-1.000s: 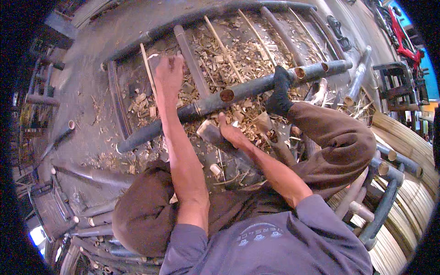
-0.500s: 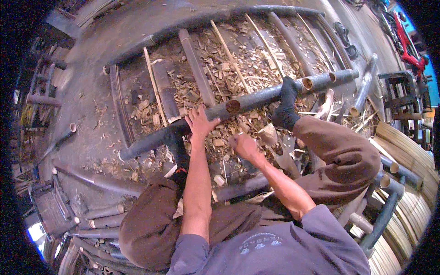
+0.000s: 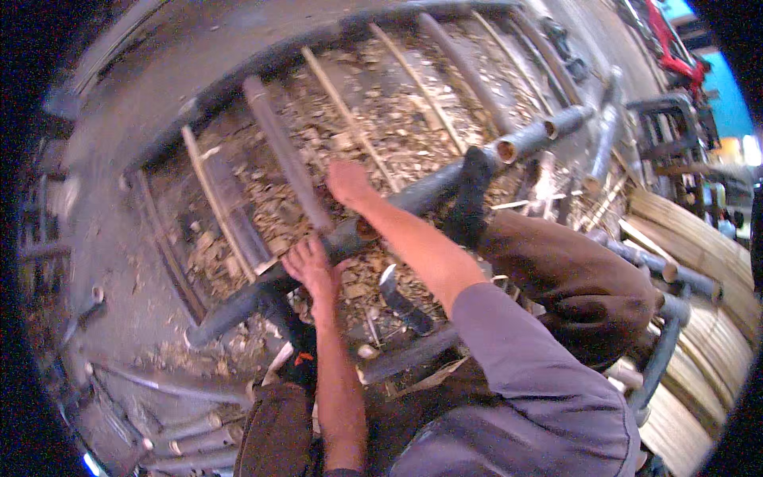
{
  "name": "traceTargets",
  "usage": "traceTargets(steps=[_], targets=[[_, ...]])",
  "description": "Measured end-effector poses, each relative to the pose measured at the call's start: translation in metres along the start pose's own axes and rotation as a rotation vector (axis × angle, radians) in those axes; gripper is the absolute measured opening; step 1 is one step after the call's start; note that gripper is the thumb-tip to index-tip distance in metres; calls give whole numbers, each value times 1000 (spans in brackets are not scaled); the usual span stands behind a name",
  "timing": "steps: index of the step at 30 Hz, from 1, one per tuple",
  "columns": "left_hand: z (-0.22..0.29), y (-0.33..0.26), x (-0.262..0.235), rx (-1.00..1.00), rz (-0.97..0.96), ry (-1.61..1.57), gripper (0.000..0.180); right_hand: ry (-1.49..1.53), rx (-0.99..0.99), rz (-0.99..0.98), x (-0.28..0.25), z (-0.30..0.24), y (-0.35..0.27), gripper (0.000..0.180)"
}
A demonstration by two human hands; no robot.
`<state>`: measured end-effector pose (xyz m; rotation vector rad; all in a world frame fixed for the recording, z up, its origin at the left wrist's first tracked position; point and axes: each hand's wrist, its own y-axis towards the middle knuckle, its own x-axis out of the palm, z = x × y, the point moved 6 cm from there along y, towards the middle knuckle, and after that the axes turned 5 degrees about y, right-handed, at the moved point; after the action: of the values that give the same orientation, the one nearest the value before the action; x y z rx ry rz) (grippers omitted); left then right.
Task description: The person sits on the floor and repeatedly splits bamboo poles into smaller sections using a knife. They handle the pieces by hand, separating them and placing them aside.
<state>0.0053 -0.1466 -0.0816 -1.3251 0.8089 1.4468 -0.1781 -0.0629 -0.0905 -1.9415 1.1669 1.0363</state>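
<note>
Plainly, the left hand [image 3: 312, 272] spread over the near rail [image 3: 425, 193] of a ladder-like bamboo frame [image 3: 238, 75].
Those left fingers are splayed rather than closed; the rail beneath them is a dark, rounded pole with a soft sheen, and a round hole [image 3: 366, 229] opens in it just to their right. Beyond the rail, the right hand [image 3: 350, 183] looks curled, though blur means I cannot tell whether its fingers grip anything. Near the left fingertips a thick brown crossbar [image 3: 284, 147] meets the rail; past the right fingers run thin, pale slats [image 3: 342, 107]. Flaky, angular wood chips [image 3: 274, 211] litter the floor around both. Nearer the body, below and right of the left fingers, lies a dark tool [image 3: 407, 308] with a curved, pale tip.
</note>
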Motion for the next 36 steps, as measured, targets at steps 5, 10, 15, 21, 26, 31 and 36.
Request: traceTargets(steps=[5,10,15,21,26,31,36], targets=[[-1,-3,1,93,136,46,96,71,40,33,-3,11,4,23],[14,7,3,110,53,38,94,66,-235,197,-95,50,8,20],[-12,33,-4,-107,9,-194,68,-102,-627,407,-267,152,-33,13],[239,58,-38,215,-58,-878,37,-183,-195,34,-344,363,-123,26],[400,63,-6,445,-213,-869,34,-216,-86,-129,-335,433,-144,20],[440,80,61,331,-347,-935,29,-376,-122,-106,-320,433,-135,14],[462,86,70,290,-425,-963,28,-466,-179,-46,-302,443,-134,13]])
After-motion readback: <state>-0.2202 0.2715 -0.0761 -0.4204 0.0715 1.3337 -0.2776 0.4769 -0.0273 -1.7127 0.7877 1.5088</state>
